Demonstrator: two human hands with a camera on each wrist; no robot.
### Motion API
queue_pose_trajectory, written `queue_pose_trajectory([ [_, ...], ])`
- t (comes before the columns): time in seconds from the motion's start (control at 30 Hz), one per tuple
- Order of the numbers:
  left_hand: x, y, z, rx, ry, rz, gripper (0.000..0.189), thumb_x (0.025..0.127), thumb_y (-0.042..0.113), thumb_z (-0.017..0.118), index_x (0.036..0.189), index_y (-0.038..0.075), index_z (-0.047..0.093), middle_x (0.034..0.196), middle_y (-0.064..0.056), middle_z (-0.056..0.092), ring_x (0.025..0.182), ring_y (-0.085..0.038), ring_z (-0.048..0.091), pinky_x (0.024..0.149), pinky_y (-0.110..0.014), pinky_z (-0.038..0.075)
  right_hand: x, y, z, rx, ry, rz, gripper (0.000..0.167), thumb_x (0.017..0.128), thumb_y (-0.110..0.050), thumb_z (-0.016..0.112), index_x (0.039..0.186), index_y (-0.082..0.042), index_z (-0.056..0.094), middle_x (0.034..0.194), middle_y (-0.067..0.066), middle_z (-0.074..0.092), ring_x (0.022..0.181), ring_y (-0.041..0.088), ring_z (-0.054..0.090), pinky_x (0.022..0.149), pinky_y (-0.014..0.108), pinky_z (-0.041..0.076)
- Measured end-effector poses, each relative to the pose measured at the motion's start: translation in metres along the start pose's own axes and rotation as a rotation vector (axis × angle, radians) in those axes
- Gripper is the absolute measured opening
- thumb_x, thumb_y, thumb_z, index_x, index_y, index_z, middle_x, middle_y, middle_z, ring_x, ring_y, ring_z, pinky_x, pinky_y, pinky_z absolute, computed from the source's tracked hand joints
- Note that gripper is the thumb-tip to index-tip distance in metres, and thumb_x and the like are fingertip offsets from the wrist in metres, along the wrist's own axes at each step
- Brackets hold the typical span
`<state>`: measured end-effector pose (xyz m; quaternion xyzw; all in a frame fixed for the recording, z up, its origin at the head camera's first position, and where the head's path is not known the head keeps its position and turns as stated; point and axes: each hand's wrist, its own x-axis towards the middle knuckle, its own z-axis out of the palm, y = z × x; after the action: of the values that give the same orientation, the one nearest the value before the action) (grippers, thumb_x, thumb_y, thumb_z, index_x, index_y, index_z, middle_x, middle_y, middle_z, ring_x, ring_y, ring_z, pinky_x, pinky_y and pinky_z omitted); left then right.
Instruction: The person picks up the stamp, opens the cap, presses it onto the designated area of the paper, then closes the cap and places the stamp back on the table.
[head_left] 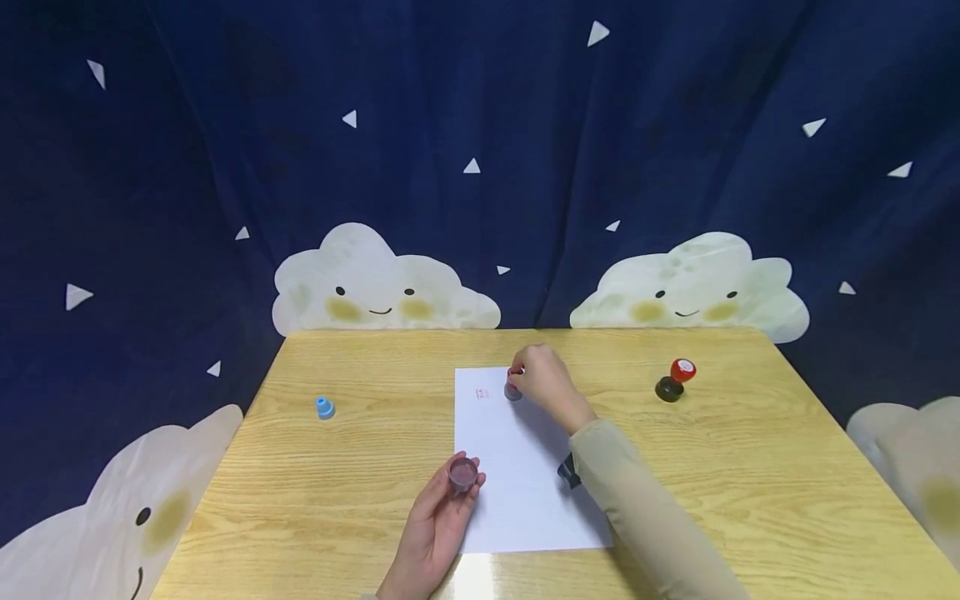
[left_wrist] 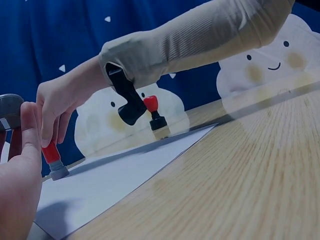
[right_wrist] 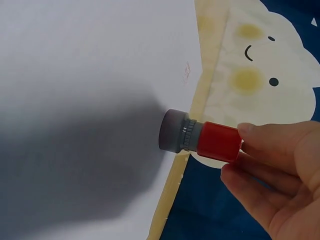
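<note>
Near the far edge of the white paper (head_left: 517,500), my right hand (head_left: 543,377) pinches the red handle of a self-inking style stamp (right_wrist: 217,141). The stamp's round grey base meets the sheet. A small red stamped mark (head_left: 482,393) shows on the paper to the left of it. My left hand (head_left: 435,525), palm up by the paper's left edge, holds a round dark grey stamp cap (head_left: 463,473) with its hollow side up. In the left wrist view only part of this cap (left_wrist: 10,111) appears, at the left border beside the fingers.
On the wooden table (head_left: 360,492), a second stamp (head_left: 670,388) with a red knob and black base stands at the right. A small light-blue stamp-like piece (head_left: 325,407) stands at the left. A black wrist device (head_left: 568,472) hangs from the right sleeve over the paper.
</note>
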<state>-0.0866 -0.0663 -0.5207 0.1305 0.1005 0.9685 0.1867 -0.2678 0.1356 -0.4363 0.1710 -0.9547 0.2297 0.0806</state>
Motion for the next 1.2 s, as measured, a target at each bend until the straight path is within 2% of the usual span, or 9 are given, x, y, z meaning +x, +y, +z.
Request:
queue_pose_trajectory([
  [0.13,0.000,0.000,0.000,0.006,-0.013,0.001,0.044,0.110,0.011,0.021,0.132,0.001,0.057,0.132,-0.016,0.056,0.127,-0.029,0.054,0.117,-0.029,0.033,0.000,-0.002,0.001,0.007,-0.015,0.027,0.017,0.076,-0.002,0.080,0.065,-0.011,0.070,0.064,-0.004,0.063,0.062,0.014,0.053,0.053,0.027,0.047],
  [0.23,0.000,0.000,0.000,0.015,0.000,-0.001,0.043,0.110,0.011,0.022,0.132,0.001,0.057,0.132,-0.016,0.056,0.127,-0.029,0.054,0.117,-0.029,0.032,0.000,-0.003,0.001,-0.005,-0.023,0.036,0.019,0.075,-0.001,0.079,0.063,-0.012,0.069,0.065,-0.004,0.062,0.062,0.013,0.052,0.051,0.026,0.046],
  [0.5,-0.001,0.001,0.000,0.015,0.043,-0.010,0.040,0.110,0.011,0.024,0.131,0.001,0.057,0.131,-0.016,0.057,0.126,-0.030,0.055,0.117,-0.030,0.032,0.005,-0.004,-0.002,-0.008,-0.063,-0.005,0.027,0.076,0.003,0.075,0.056,-0.010,0.062,0.059,-0.003,0.055,0.060,0.015,0.047,0.051,0.024,0.040],
  [0.73,-0.001,0.000,0.000,0.013,0.046,-0.015,0.042,0.110,0.011,0.023,0.131,0.002,0.057,0.131,-0.016,0.056,0.127,-0.030,0.054,0.118,-0.030,0.032,0.010,-0.003,-0.001,-0.044,-0.116,0.002,0.023,0.074,0.003,0.077,0.057,-0.008,0.066,0.059,-0.002,0.059,0.059,0.014,0.047,0.050,0.022,0.040],
  [0.9,0.000,-0.001,-0.002,0.024,0.040,-0.018,0.042,0.110,0.011,0.022,0.132,0.002,0.058,0.131,-0.015,0.057,0.127,-0.029,0.054,0.117,-0.029,0.033,0.012,-0.002,-0.002,-0.039,-0.143,0.016,0.023,0.073,0.003,0.080,0.057,-0.007,0.066,0.058,-0.001,0.059,0.059,0.015,0.047,0.049,0.022,0.040],
  [1.03,0.001,-0.001,-0.003,0.005,0.023,-0.017,0.044,0.110,0.011,0.021,0.132,0.002,0.058,0.131,-0.016,0.058,0.125,-0.029,0.056,0.116,-0.029,0.034,0.014,-0.002,-0.002,-0.051,-0.134,0.000,0.026,0.072,0.002,0.081,0.054,-0.007,0.065,0.054,-0.002,0.057,0.057,0.014,0.044,0.047,0.022,0.037],
  [1.2,0.002,-0.001,-0.003,-0.014,0.005,-0.015,0.045,0.110,0.010,0.020,0.132,0.001,0.058,0.131,-0.016,0.058,0.125,-0.029,0.056,0.115,-0.028,0.035,0.015,-0.002,0.000,-0.032,-0.123,0.024,0.027,0.073,0.001,0.081,0.053,-0.008,0.065,0.055,-0.002,0.057,0.058,0.014,0.045,0.048,0.021,0.038],
])
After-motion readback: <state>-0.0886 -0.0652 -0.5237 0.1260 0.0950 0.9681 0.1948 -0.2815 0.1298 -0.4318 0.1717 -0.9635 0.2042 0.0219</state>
